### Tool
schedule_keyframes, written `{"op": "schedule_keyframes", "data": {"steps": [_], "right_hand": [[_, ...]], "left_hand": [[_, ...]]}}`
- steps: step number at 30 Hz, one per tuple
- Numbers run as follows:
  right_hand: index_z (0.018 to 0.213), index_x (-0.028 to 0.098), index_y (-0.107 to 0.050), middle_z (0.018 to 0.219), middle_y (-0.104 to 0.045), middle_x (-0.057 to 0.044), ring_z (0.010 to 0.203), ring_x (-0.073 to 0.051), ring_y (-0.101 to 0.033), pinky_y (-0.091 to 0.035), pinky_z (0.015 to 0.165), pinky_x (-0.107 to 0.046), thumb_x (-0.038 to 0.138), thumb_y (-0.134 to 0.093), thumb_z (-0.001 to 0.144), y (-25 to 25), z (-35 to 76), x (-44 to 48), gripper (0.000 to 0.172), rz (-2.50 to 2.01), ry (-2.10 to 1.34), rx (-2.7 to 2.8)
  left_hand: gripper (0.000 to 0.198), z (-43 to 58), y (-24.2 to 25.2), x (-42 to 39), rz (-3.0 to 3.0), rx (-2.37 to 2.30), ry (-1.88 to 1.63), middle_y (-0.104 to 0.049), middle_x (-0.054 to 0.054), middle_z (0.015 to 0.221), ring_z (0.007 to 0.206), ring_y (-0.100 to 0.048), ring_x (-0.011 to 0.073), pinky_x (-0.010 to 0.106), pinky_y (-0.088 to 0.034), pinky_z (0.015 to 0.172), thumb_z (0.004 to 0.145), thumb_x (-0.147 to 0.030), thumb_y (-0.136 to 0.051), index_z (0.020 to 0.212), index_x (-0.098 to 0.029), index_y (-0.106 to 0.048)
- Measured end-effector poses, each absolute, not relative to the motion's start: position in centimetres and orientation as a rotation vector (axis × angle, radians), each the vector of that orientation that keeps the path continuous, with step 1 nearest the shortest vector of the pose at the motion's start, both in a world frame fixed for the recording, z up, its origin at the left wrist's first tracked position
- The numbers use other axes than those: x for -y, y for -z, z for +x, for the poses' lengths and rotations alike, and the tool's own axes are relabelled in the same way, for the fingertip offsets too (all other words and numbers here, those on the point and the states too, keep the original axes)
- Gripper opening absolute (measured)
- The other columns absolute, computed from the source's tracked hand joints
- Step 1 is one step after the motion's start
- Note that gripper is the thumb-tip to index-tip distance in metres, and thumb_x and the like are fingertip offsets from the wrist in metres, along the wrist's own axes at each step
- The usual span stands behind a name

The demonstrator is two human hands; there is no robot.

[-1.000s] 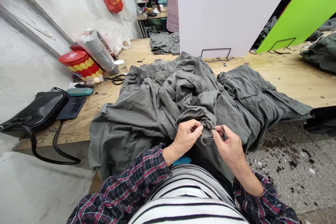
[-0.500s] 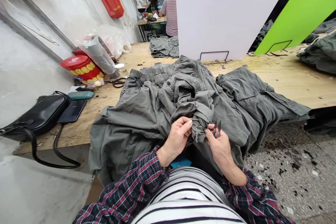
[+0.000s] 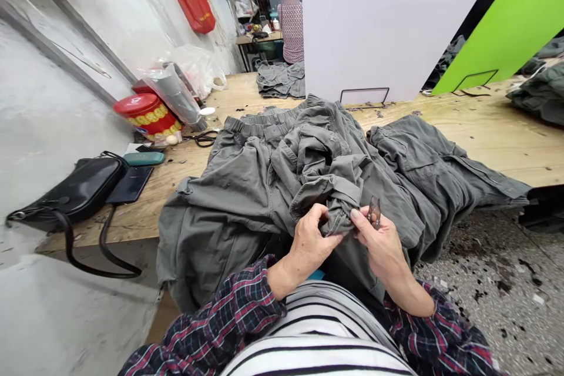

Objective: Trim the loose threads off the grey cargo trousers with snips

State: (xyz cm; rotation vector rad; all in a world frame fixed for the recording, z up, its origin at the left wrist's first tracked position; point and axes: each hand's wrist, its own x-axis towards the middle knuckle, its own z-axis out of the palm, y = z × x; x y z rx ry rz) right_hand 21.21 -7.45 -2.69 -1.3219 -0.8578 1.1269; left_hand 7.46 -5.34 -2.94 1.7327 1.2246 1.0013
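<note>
Grey-green trousers (image 3: 238,182) lie crumpled over the front of the table, with a gathered fold of cloth between my hands. My left hand (image 3: 311,244) is closed on the lower edge of this fold, thumb and fingers pinching the fabric. On the fold's right side, my right hand (image 3: 381,244) holds a small pair of thread snips (image 3: 374,211), blades pointing up, in its fingers. Its thumb and fingertips press at the cloth too. What lies right under the fingertips is hidden.
More trousers (image 3: 432,158) hang over the edge at right. A black handbag (image 3: 74,194), a phone (image 3: 130,184), a red tin (image 3: 147,114) and black-handled scissors (image 3: 202,138) lie on the left. A white panel (image 3: 396,23) stands behind; a person (image 3: 291,29) is in the background.
My left hand has shifted right and slightly down along the fold, its thumb now under the cloth. My right hand has moved slightly right, still with the snips. The whole view has shifted a little.
</note>
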Motion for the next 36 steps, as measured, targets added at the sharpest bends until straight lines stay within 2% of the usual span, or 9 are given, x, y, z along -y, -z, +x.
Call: {"op": "schedule_keyframes", "data": {"steps": [4, 9, 12, 18, 23, 27, 30, 33, 36], "right_hand": [[0.066, 0.02, -0.041, 0.046, -0.023, 0.012, 0.039, -0.003, -0.015, -0.029, 0.044, -0.021, 0.04, -0.07, 0.068, 1.5, 21.1, 7.7, 0.035, -1.075, -1.466, 0.576], [0.069, 0.02, -0.04, 0.048, -0.03, 0.014, 0.035, 0.0, -0.008, -0.024, 0.037, -0.018, 0.036, -0.071, 0.065, 0.9, 20.6, 7.0, 0.034, -0.906, -1.65, 0.351], [0.069, 0.02, -0.042, 0.044, -0.026, 0.014, 0.035, -0.001, -0.008, -0.023, 0.036, -0.018, 0.037, -0.068, 0.068, 0.7, 20.1, 6.2, 0.031, -0.887, -1.719, 0.371], [0.068, 0.018, -0.042, 0.052, -0.037, 0.012, 0.035, 0.001, -0.016, -0.026, 0.037, -0.016, 0.031, -0.071, 0.067, 0.6, 20.7, 4.9, 0.032, -0.873, -1.692, 0.403], [0.072, 0.018, -0.045, 0.053, -0.037, 0.012, 0.035, 0.001, -0.018, -0.03, 0.039, -0.016, 0.028, -0.072, 0.068, 0.9, 21.5, 5.2, 0.028, -0.87, -1.665, 0.44], [0.075, 0.019, -0.048, 0.056, -0.039, 0.012, 0.034, 0.002, -0.017, -0.03, 0.04, -0.016, 0.028, -0.07, 0.07, 0.8, 21.3, 5.7, 0.024, -0.822, -1.67, 0.513], [0.083, 0.019, -0.052, 0.049, -0.031, 0.013, 0.035, 0.0, -0.016, -0.029, 0.04, -0.017, 0.029, -0.067, 0.074, 0.9, 21.1, 5.9, 0.02, -0.858, -1.596, 0.613], [0.086, 0.018, -0.054, 0.045, -0.024, 0.014, 0.036, -0.001, -0.015, -0.031, 0.042, -0.018, 0.029, -0.068, 0.073, 1.2, 21.2, 5.9, 0.023, -0.943, -1.511, 0.658], [0.087, 0.017, -0.054, 0.046, -0.027, 0.014, 0.037, 0.0, -0.016, -0.032, 0.043, -0.018, 0.029, -0.07, 0.071, 1.4, 21.5, 5.9, 0.025, -0.976, -1.498, 0.661]], "left_hand": [[0.017, 7.0, 4.0, 5.1, 1.857, -1.187, -1.01, -0.047, -0.004, 0.061, 0.057, -0.04, 0.009, 0.022, -0.032, 0.056, 0.071, -0.025, -0.063, 0.067, -0.018, -0.047], [0.019, 6.9, 5.1, 4.9, 1.766, -1.088, -1.087, -0.045, -0.005, 0.058, 0.055, -0.038, 0.0077, 0.02, -0.032, 0.054, 0.073, -0.024, -0.062, 0.064, -0.017, -0.046], [0.018, 6.9, 5.3, 4.0, 1.736, -1.036, -1.101, -0.046, -0.005, 0.058, 0.056, -0.04, 0.0076, 0.019, -0.033, 0.054, 0.072, -0.023, -0.061, 0.063, -0.016, -0.046], [0.017, 7.0, 4.7, 2.6, 1.725, -1.025, -1.039, -0.054, -0.003, 0.067, 0.062, -0.049, 0.0094, 0.02, -0.039, 0.059, 0.073, -0.027, -0.063, 0.073, -0.017, -0.05], [0.035, 6.7, 3.3, 3.7, 2.008, -1.111, -1.419, -0.058, 0.005, 0.087, 0.082, -0.055, 0.0166, 0.029, -0.045, 0.075, 0.066, -0.033, -0.072, 0.092, -0.017, -0.054], [0.021, 6.6, 1.9, 3.9, 2.225, -1.095, -1.528, -0.06, 0.005, 0.077, 0.076, -0.055, 0.0166, 0.031, -0.044, 0.073, 0.071, -0.03, -0.069, 0.082, -0.016, -0.058], [0.007, 6.5, 1.3, 3.8, 2.277, -1.082, -1.47, -0.063, 0.004, 0.07, 0.068, -0.055, 0.0144, 0.03, -0.042, 0.068, 0.078, -0.022, -0.06, 0.075, -0.016, -0.06], [0.012, 6.0, 1.0, 3.9, 2.199, -1.023, -1.344, -0.066, 0.005, 0.071, 0.068, -0.057, 0.0139, 0.029, -0.041, 0.068, 0.081, -0.019, -0.055, 0.075, -0.015, -0.063], [0.016, 5.4, 0.9, 4.3, 1.78, -0.993, -1.158, -0.066, 0.004, 0.071, 0.067, -0.057, 0.0132, 0.026, -0.042, 0.066, 0.082, -0.024, -0.054, 0.074, -0.014, -0.065]]}}
